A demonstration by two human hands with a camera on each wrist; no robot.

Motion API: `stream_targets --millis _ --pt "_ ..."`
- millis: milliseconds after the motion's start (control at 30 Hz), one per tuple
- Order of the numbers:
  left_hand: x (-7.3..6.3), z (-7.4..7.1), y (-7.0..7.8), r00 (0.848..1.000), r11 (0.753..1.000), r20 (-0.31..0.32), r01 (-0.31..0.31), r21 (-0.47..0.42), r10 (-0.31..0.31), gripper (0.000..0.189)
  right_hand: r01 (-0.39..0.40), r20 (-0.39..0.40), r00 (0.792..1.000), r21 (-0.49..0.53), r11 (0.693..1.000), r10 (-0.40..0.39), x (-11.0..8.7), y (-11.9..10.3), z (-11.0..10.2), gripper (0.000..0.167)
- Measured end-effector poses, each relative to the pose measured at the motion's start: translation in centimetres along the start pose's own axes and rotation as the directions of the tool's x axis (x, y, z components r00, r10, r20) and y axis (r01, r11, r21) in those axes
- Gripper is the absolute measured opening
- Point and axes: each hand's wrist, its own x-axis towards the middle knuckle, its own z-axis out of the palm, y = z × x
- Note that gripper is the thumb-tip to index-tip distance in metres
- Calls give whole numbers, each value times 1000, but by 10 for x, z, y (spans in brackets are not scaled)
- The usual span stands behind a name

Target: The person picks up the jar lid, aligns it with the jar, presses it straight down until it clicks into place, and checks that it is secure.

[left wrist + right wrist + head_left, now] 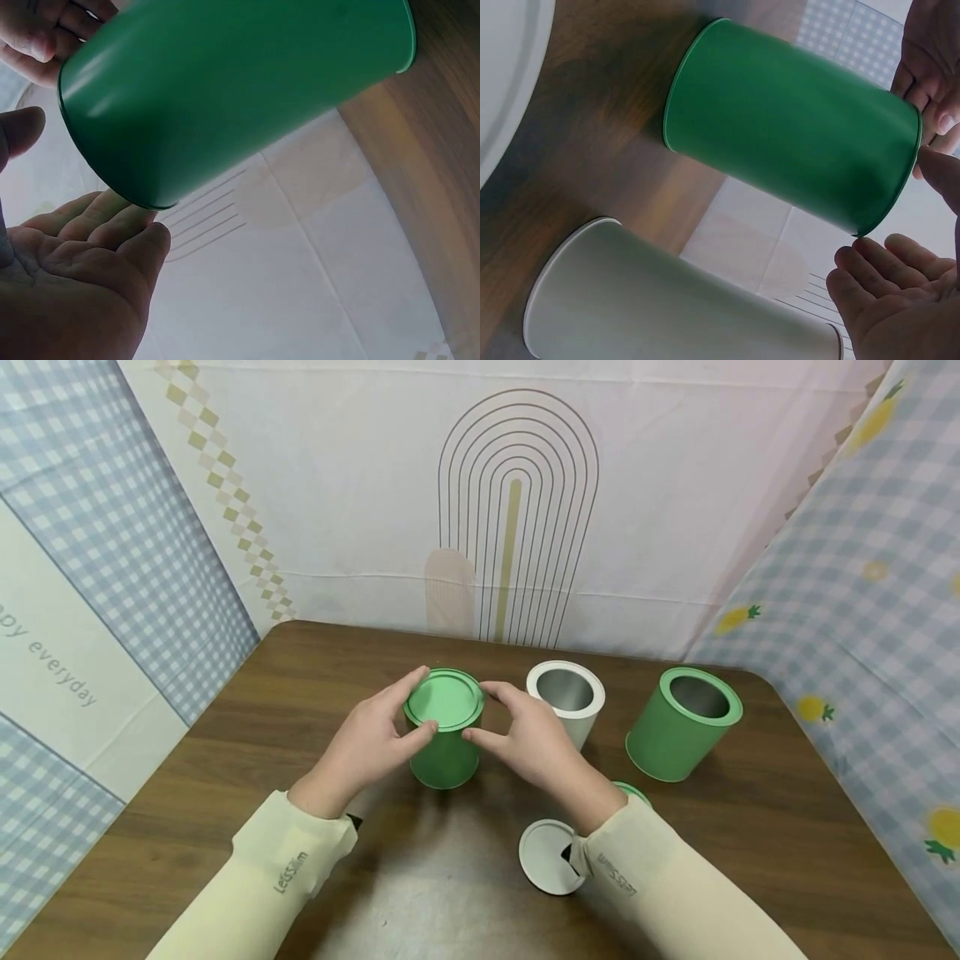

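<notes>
A green can point(444, 760) stands upright on the table with a green lid point(447, 700) on its top. My left hand point(367, 739) is at the left side of the lid, fingertips at the far rim and thumb at the near edge. Opposite it, my right hand point(536, 739) has its fingertips and thumb right at the right rim. In the left wrist view the left fingers point(105, 225) lie nearly straight by the can's top edge. The right wrist view shows the right fingers point(877, 270) loosely extended beside the same rim.
To the right of the hands stand a white can point(585, 720) and another green can point(671, 739), both without lids. A white lid point(547, 860) lies near the right sleeve, and a green round edge point(633, 791) shows partly behind the right forearm. Patterned cloth point(337, 485) hangs behind the table.
</notes>
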Motion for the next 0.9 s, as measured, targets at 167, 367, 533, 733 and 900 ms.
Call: stream_targets --millis 167,367,533,733,900 --pt "-2 3 4 1000 1000 -1 -28 4 28 70 -11 -6 1000 15 1000 11 -9 4 -2 65" --pt "-8 7 10 996 996 -18 -86 19 86 71 -19 -14 1000 26 999 19 -19 10 -6 66" --pt "-11 11 18 991 991 -21 -132 13 132 71 -33 -20 999 45 998 34 -27 14 -8 66" --pt "-14 15 26 983 983 -21 -182 5 182 71 -25 -28 999 38 999 26 -40 19 -9 67" --pt "-17 21 31 972 972 -14 -236 2 236 74 10 -58 998 20 1000 -9 -49 21 -11 67"
